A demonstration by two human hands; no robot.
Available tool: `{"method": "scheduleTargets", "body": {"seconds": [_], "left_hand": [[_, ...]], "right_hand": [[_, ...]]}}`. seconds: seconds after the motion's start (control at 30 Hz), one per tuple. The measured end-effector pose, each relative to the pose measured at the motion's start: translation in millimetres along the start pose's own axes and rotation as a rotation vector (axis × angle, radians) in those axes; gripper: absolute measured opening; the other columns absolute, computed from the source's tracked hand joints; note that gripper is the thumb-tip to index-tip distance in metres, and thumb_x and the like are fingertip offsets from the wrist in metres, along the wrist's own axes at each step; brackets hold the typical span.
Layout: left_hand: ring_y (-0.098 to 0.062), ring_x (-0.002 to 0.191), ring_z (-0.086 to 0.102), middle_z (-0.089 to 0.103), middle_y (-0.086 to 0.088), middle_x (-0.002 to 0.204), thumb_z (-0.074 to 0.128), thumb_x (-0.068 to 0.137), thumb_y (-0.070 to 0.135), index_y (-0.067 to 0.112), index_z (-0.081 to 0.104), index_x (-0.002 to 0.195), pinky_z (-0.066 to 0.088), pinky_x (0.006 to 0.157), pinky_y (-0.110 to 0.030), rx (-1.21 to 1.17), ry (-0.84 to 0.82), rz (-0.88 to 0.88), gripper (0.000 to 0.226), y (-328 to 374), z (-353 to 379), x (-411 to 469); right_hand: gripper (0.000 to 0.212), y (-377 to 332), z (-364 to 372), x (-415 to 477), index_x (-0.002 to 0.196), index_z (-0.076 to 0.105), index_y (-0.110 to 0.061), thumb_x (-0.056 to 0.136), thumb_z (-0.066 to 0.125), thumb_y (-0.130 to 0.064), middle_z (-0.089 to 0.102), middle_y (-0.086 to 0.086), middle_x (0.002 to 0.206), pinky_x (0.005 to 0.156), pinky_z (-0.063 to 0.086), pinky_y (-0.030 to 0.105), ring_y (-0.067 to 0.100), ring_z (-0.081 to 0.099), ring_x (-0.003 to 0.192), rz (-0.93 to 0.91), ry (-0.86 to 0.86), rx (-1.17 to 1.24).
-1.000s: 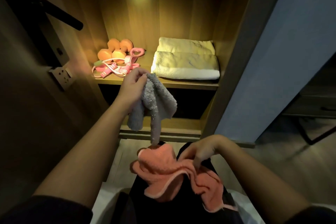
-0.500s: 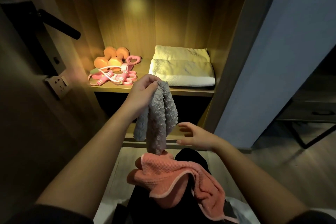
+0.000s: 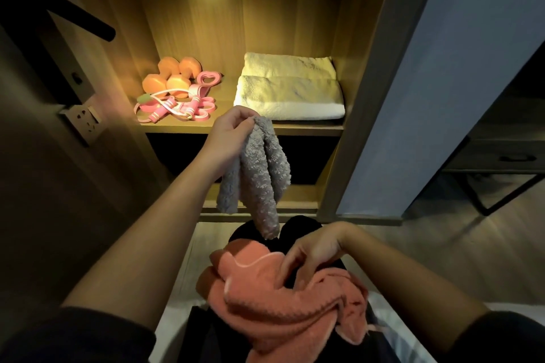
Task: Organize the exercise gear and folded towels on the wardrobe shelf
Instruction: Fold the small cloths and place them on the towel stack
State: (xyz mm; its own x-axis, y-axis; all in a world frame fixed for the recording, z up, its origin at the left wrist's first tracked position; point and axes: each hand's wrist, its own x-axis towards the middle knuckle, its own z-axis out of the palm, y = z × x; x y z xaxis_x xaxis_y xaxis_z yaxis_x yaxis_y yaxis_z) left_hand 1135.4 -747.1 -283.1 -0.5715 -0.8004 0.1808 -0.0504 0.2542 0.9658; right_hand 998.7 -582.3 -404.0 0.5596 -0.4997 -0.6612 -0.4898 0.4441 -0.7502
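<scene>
From the head view, our left hand [image 3: 233,138] pinches the grey towel [image 3: 259,174] by its top edge, so it hangs bunched in front of the shelf [image 3: 241,128]; our right hand [image 3: 312,250] curls its fingers into the coral towel [image 3: 283,303] crumpled on our lap. To do this well, we judge that the grey towel wants spreading and folding flat with both hands before it goes up, edges matched to the folded cream towels [image 3: 290,88] on the shelf's right side. On the left of the shelf lie orange dumbbells [image 3: 171,76] and tangled pink bands [image 3: 177,106], just beside each other; a wall socket [image 3: 82,121] sits left of the lit wooden wardrobe.
</scene>
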Motion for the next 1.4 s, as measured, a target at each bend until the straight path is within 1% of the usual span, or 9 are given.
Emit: {"method": "scheduleTargets", "body": {"seconds": [0.1, 0.2, 0.33, 0.53, 0.63, 0.7, 1.0, 1.23, 1.4], "left_hand": [[0.003, 0.073, 0.06, 0.062, 0.004, 0.088, 0.049, 0.1, 0.01, 0.017, 0.061, 0.094, 0.048, 0.068, -0.012, 0.002, 0.0, 0.005, 0.015, 2.8, -0.1, -1.6], [-0.003, 0.078, 0.06, 0.063, 0.005, 0.089, 0.049, 0.1, 0.011, 0.018, 0.062, 0.092, 0.049, 0.073, -0.018, -0.012, -0.005, 0.016, 0.016, 7.1, -0.4, -1.7], [-0.003, 0.077, 0.062, 0.065, 0.006, 0.086, 0.049, 0.099, 0.009, 0.019, 0.063, 0.09, 0.05, 0.071, -0.019, -0.082, -0.001, 0.047, 0.019, 15.3, 2.1, 2.3], [-0.002, 0.07, 0.064, 0.065, 0.004, 0.084, 0.047, 0.1, 0.007, 0.017, 0.062, 0.091, 0.051, 0.062, -0.017, -0.199, -0.005, -0.016, 0.021, 16.8, 8.9, 12.2], [-0.006, 0.073, 0.065, 0.066, 0.001, 0.086, 0.047, 0.101, 0.01, 0.016, 0.063, 0.094, 0.052, 0.063, -0.018, -0.218, -0.04, -0.059, 0.018, 7.6, 6.3, 18.6], [-0.007, 0.072, 0.067, 0.069, 0.001, 0.084, 0.049, 0.1, 0.011, 0.017, 0.064, 0.094, 0.053, 0.061, -0.018, -0.234, -0.057, -0.104, 0.018, 2.8, 4.6, 24.3], [-0.015, 0.09, 0.064, 0.068, 0.004, 0.092, 0.054, 0.097, 0.013, 0.02, 0.064, 0.094, 0.05, 0.074, -0.025, 0.128, 0.12, -0.165, 0.013, -49.2, 4.3, 55.4], [-0.018, 0.123, 0.046, 0.045, -0.001, 0.138, 0.057, 0.097, 0.027, 0.018, 0.044, 0.139, 0.04, 0.098, -0.033, 0.128, 0.271, -0.392, 0.045, -95.5, 19.6, 40.0], [-0.032, 0.105, 0.061, 0.065, -0.018, 0.115, 0.036, 0.101, 0.053, 0.005, 0.058, 0.12, 0.047, 0.093, -0.04, -0.046, -0.155, -0.917, 0.057, -111.7, 38.2, 30.7]], "right_hand": [[0.035, -0.2, -2.7, -2.0, 0.129, 0.059, 0.0, 0.094, 0.055, 0.004, 0.062, 0.011, 0.126, 0.102, 0.048, 0.034, 0.017, 0.063, 0.109, -0.066, 0.045, 0.122], [0.019, -4.0, -18.2, -7.8, 0.115, 0.063, -0.012, 0.096, 0.06, -0.012, 0.066, 0.007, 0.114, 0.096, 0.051, 0.039, 0.015, 0.066, 0.098, -0.06, 0.49, 0.275], [0.062, -7.7, -38.0, -12.5, 0.139, 0.043, -0.023, 0.086, 0.073, -0.036, 0.056, 0.002, 0.13, 0.085, 0.055, 0.031, 0.016, 0.061, 0.112, -0.069, 0.814, 0.38], [0.061, -13.7, -49.6, 1.1, 0.14, 0.047, -0.023, 0.086, 0.074, -0.03, 0.054, -0.009, 0.137, 0.105, 0.042, 0.032, 0.009, 0.049, 0.129, -0.332, 0.968, 0.308], [0.022, -19.4, -61.4, 0.4, 0.113, 0.067, -0.025, 0.093, 0.064, -0.017, 0.071, -0.014, 0.109, 0.089, 0.048, 0.018, -0.001, 0.062, 0.106, -0.477, 1.09, 0.335], [0.028, -27.5, -69.2, -4.4, 0.096, 0.071, -0.024, 0.095, 0.052, -0.003, 0.074, -0.009, 0.092, 0.078, 0.05, 0.021, 0.006, 0.067, 0.091, -0.536, 1.18, 0.467], [0.022, -53.4, -103.4, -36.5, 0.092, 0.074, -0.017, 0.094, 0.052, -0.02, 0.075, 0.006, 0.09, 0.065, 0.056, 0.027, 0.02, 0.072, 0.085, -0.562, 1.025, 0.745], [0.02, -65.3, -120.7, -44.4, 0.097, 0.07, -0.007, 0.094, 0.054, -0.019, 0.075, 0.008, 0.088, 0.072, 0.055, 0.031, 0.02, 0.072, 0.084, -0.633, 1.041, 0.928], [0.026, -73.1, -126.6, -52.0, 0.105, 0.066, -0.002, 0.096, 0.048, -0.018, 0.073, 0.011, 0.095, 0.074, 0.055, 0.031, 0.022, 0.07, 0.089, -0.679, 1.015, 0.964]]}}
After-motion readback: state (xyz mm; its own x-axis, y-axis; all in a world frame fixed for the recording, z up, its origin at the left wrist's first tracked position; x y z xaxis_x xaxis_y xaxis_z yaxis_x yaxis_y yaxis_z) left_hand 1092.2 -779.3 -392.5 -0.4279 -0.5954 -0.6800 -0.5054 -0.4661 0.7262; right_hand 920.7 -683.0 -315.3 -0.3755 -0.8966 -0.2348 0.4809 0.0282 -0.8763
